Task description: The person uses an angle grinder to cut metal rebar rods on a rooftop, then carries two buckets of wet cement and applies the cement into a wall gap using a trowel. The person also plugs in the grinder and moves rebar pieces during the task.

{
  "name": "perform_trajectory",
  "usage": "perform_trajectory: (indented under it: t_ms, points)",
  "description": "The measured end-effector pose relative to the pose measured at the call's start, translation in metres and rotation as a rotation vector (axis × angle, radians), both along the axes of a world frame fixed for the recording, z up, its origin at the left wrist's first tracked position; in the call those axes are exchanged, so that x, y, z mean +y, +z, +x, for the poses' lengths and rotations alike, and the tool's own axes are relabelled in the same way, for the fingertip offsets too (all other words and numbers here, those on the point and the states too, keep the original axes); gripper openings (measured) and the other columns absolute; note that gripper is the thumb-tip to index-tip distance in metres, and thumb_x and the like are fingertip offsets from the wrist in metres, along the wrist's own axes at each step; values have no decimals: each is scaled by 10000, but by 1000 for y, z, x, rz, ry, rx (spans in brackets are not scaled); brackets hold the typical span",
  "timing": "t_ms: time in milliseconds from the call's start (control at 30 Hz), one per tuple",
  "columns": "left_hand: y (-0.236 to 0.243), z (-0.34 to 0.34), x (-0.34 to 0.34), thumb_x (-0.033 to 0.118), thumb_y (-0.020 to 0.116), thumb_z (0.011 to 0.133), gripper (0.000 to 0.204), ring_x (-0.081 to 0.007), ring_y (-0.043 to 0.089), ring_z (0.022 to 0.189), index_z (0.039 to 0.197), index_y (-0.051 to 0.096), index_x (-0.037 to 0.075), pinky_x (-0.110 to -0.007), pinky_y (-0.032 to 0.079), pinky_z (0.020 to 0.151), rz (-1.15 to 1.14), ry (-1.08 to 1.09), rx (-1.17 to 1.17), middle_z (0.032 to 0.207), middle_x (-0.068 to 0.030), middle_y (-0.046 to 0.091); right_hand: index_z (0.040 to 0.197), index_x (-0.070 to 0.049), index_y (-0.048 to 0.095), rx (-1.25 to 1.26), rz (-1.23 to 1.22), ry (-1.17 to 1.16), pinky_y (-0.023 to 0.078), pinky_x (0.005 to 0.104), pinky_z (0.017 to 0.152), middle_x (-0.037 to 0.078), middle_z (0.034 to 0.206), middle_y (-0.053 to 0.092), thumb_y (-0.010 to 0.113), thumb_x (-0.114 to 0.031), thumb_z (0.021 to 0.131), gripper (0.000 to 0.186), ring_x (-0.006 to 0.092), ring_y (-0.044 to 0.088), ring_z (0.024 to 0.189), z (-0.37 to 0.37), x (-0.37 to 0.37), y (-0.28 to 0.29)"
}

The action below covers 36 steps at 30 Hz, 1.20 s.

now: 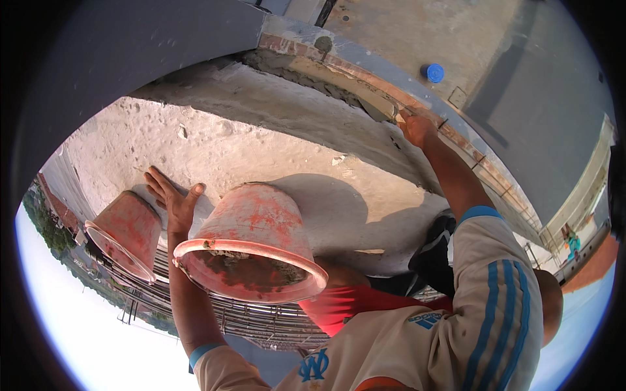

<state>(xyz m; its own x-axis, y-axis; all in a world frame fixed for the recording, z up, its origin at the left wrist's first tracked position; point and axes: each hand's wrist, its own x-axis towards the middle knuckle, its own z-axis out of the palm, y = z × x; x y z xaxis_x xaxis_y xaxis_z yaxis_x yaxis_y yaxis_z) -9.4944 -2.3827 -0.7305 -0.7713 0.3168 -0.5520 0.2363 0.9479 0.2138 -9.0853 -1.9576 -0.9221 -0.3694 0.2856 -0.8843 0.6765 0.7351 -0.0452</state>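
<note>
My left hand (172, 201) rests flat with its fingers spread on a rough, pale concrete ledge (241, 150), between two worn red buckets. The larger bucket (257, 212) is just right of that hand; its opening faces me and grey mortar residue coats the inside. Left of the hand, the smaller bucket (130, 218) also shows its opening. My right arm stretches far forward, and my right hand (418, 129) is closed at a long edge strip (365, 78) with wet grey mortar beside it. What its fingers hold, if anything, is too small to make out.
A blue round container (432, 72) stands on the grey floor beyond the strip. Short metal bars (479, 159) stick out along the edge. Steel rods (261, 319) run below the ledge, with open drop and trees beyond. A distant person (572, 242) is at far right.
</note>
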Motion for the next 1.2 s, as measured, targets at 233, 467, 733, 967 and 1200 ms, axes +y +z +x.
perform_trajectory:
  t_ms: [233, 467, 733, 967, 1200]
  points:
    - [0, 0, -5, 730, 739, 594, 1394, -469, -172, 1423, 1526, -96, 118, -660, -52, 1085, -35, 4, 10, 1567, -236, -157, 1363, -130, 498, 233, -80, -199, 496, 446, 873, 193, 1070, 665, 513, -360, 962, 462, 371, 631, 1007, 35, 4, 19]
    - [-2, 0, 1, 735, 747, 579, 1408, -465, -178, 1423, 1527, -99, 130, -667, -50, 1081, -34, 12, -1, 1569, -228, -157, 1304, -158, 554, 441, -60, -48, 480, 449, 898, 107, 1082, 680, 500, -418, 946, 446, 318, 612, 1066, -125, -6, -21]
    - [2, 3, -6, 742, 746, 573, 1414, -457, -180, 1425, 1528, -99, 130, -663, -45, 1084, -34, 31, 0, 1571, -225, -157, 1407, -154, 448, 61, -189, -5, 448, 424, 983, 132, 1288, 583, 560, -363, 932, 531, 319, 540, 1195, -106, 9, -14]
    - [0, -1, -5, 743, 739, 583, 1399, -465, -171, 1425, 1529, -88, 128, -676, -29, 1080, -36, 24, -3, 1572, -224, -150, 1358, -232, 521, -7, -54, -45, 451, 436, 973, 144, 1257, 605, 618, -318, 894, 481, 338, 570, 1155, 59, 47, 12]
    - [-4, -2, -5, 748, 738, 579, 1391, -474, -157, 1424, 1532, -75, 143, -692, -14, 1074, -13, 21, 18, 1575, -221, -135, 1315, -214, 554, 84, -5, -154, 482, 449, 915, 121, 1167, 650, 582, -383, 898, 451, 308, 606, 1101, 51, 49, 28]
